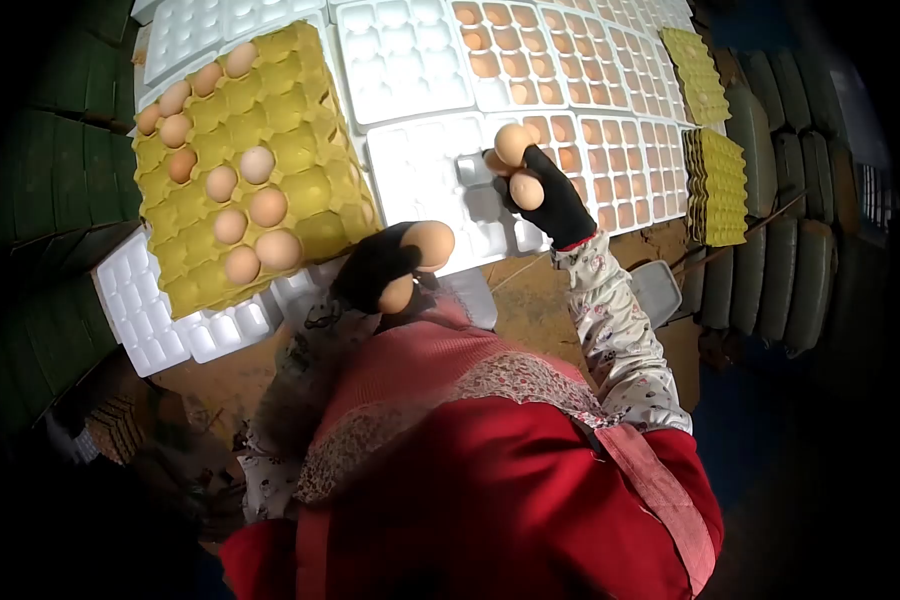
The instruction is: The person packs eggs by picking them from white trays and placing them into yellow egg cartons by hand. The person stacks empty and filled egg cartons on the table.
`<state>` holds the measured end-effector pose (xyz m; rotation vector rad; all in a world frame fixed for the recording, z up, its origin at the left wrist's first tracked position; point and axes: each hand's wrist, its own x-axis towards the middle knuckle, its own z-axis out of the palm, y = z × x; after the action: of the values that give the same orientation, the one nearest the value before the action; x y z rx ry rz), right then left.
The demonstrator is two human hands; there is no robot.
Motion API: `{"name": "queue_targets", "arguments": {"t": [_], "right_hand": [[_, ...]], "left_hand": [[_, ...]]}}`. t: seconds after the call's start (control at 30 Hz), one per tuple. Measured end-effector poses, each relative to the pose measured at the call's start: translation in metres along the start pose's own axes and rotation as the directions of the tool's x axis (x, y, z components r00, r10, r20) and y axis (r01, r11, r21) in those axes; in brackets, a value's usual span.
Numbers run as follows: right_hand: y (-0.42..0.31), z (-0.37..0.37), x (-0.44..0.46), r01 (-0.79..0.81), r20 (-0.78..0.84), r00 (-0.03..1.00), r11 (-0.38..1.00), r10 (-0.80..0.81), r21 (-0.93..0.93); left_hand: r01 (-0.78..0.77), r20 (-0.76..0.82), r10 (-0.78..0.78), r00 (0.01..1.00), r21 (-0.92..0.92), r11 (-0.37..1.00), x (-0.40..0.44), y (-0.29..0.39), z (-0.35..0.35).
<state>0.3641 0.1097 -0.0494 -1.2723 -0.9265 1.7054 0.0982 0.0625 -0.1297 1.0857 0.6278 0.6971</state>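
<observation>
Over at the far left sits the yellow egg tray (pixel 315 205), a dozen or so loose eggs (pixel 268 207) scattered in its cups, with many other cups bare, and a white plastic tray (pixel 135 305) peeping out beneath its lower corner. Just off the yellow tray's near right edge comes the left hand (pixel 368 272), black-gloved, its forearm in shadow and angled up from the lower left, the fingers curled round two eggs (pixel 431 246), one at the top and one below, close in front of the pink apron (pixel 410 370). In the middle lies a white tray (pixel 420 185) with bare cups, and at its right side, there's the right hand (pixel 550 205)! Its patterned sleeve (pixel 620 320) slants up and leftward from the lower right, wrist in line, fingers bent around a cluster of three eggs (pixel 526 190), knuckles away from the body; whether it touches the tray, one can't tell. Further right run the filled white trays (pixel 620 118), egg after egg in their cups, and at the end, a yellow tray stack (pixel 715 190).
</observation>
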Motion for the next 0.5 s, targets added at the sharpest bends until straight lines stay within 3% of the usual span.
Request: {"name": "queue_targets", "arguments": {"t": [0.03, 0.1, 0.13, 0.17, 0.2, 0.23, 0.27, 0.3, 0.37, 0.4, 0.43, 0.47, 0.5], "right_hand": [[0.011, -0.030, -0.009, -0.056, -0.009, 0.998, 0.998, 0.056, 0.010], [0.046, -0.074, -0.027, 0.017, -0.061, 0.997, 0.884, -0.052, -0.467], [0.068, -0.088, -0.033, 0.320, 0.105, 0.923, 0.586, -0.371, -0.744], [0.060, -0.082, -0.042, 0.343, 0.192, 0.909, 0.402, -0.370, -0.849], [0.046, -0.070, -0.047, 0.298, 0.243, 0.948, 0.304, -0.206, -0.905], [0.039, -0.062, -0.048, 0.272, 0.271, 0.962, 0.193, -0.031, -0.943], [0.063, -0.073, -0.040, 0.468, 0.456, 0.881, 0.091, -0.126, -0.879], [0.063, -0.065, -0.034, 0.508, 0.507, 0.859, 0.001, -0.065, -0.861], [0.076, -0.065, -0.015, 0.612, 0.613, 0.790, -0.073, 0.005, -0.788], [0.073, -0.063, -0.007, 0.661, 0.661, 0.749, -0.020, -0.038, -0.750], [0.068, -0.061, 0.001, 0.675, 0.675, 0.736, -0.014, -0.044, -0.737], [0.062, -0.057, 0.009, 0.646, 0.645, 0.762, 0.111, -0.057, -0.755], [0.059, -0.054, 0.019, 0.608, 0.613, 0.788, 0.234, -0.060, -0.758]], "left_hand": [[-0.463, 0.124, 0.454, 0.882, 0.396, 0.793, 0.012, 0.012, 0.024], [-0.132, 0.062, 0.118, 0.991, 0.598, 0.791, 0.036, 0.002, 0.048], [-0.125, 0.064, 0.107, 0.992, 0.600, 0.790, 0.045, 0.004, 0.057], [-0.003, 0.064, -0.078, 0.995, 0.792, 0.611, 0.053, 0.009, 0.066], [0.083, 0.015, -0.254, 0.967, 0.925, 0.372, 0.060, 0.010, 0.074], [0.094, 0.008, -0.289, 0.957, 0.937, 0.336, 0.066, -0.007, 0.071], [0.085, -0.001, -0.272, 0.962, 0.952, 0.295, 0.071, -0.026, 0.066], [0.080, -0.014, -0.254, 0.967, 0.965, 0.251, 0.072, -0.030, 0.063], [0.110, -0.034, -0.264, 0.964, 0.955, 0.277, 0.061, -0.039, 0.053], [-0.014, 0.014, 0.003, 1.000, 0.945, 0.326, 0.050, -0.053, 0.044], [-0.148, 0.055, 0.270, 0.961, 0.930, 0.336, 0.040, -0.066, 0.037], [-0.169, 0.027, 0.384, 0.923, 0.925, 0.341, 0.032, -0.076, 0.033], [-0.152, 0.014, 0.384, 0.923, 0.931, 0.332, 0.023, -0.075, 0.040]]}}
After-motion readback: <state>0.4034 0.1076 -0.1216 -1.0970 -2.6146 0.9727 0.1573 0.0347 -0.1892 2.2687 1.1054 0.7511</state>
